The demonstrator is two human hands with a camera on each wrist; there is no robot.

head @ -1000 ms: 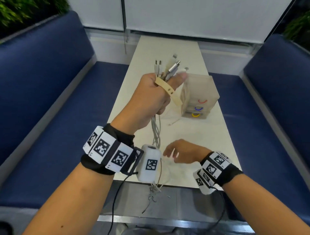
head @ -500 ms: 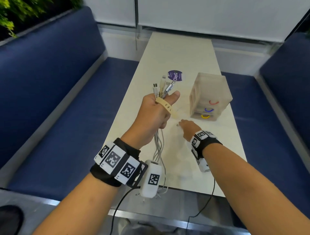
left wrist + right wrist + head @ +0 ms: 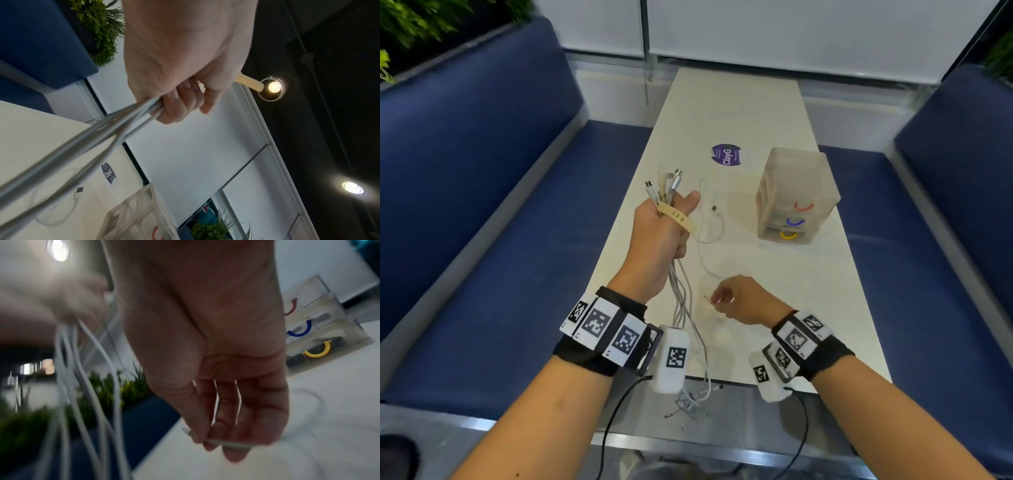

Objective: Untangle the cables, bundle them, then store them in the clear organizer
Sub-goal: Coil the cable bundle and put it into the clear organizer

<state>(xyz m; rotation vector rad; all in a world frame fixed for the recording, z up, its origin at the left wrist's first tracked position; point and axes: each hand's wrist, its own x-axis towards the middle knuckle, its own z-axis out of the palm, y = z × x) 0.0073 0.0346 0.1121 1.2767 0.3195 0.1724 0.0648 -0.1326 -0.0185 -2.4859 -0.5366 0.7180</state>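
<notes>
Head view: left hand [image 3: 661, 236] fisted around cable bundle [image 3: 681, 294], held up left of the clear organizer [image 3: 796, 195]; tan strap [image 3: 677, 216] crosses the thumb. Right hand [image 3: 743, 301], nearer than organizer, apparently pinches loose white cable [image 3: 707, 236] end; wrist view blurred.

Left hand [image 3: 659, 236] raised over table's [image 3: 825, 284] left edge, fist gripping cable bundle [image 3: 681, 291]; connector ends [image 3: 664, 185] fan above fist, beige strap [image 3: 677, 216] over thumb, cable tails hang past near edge. Right hand [image 3: 743, 301] low near near edge, pinching end of loose white cable [image 3: 709, 226] lying mid-table. Clear organizer [image 3: 796, 195] toward right edge. Purple sticker [image 3: 726, 155] beyond.
</notes>
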